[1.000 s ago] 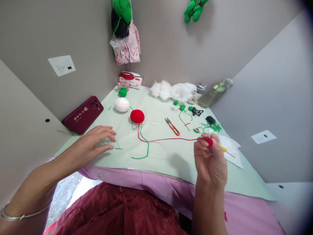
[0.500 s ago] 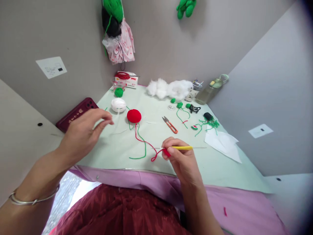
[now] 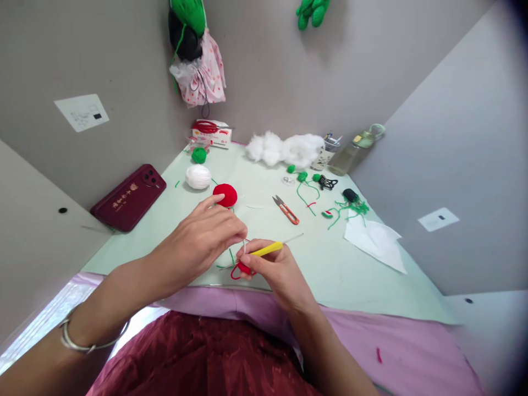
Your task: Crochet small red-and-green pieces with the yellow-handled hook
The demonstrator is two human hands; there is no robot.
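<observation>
In the head view, my right hand (image 3: 274, 269) closes on a yellow-handled crochet hook (image 3: 266, 249) and a small red crochet piece (image 3: 245, 268), with a loop of red yarn hanging below. The hook's thin metal ends stick out on both sides. My left hand (image 3: 202, 236) has come in close above, its fingertips pinched around a short white strand of yarn (image 3: 245, 247) that runs down to the red piece. Its index finger extends over the red yarn ball (image 3: 227, 193), partly covering it. Behind it sits a white yarn ball (image 3: 198, 177).
Thread snips (image 3: 286, 210) with orange handles lie mid-table. White stuffing (image 3: 284, 149), a water bottle (image 3: 355, 153) and small green crochet pieces (image 3: 302, 176) stand or lie farther back. At left a dark red phone (image 3: 130, 198) leans on the wall; white paper (image 3: 375, 245) lies at right.
My left hand has moved right and down to meet my right hand, bringing white yarn to the red piece. My right hand has shifted left, and the hook now tilts.
</observation>
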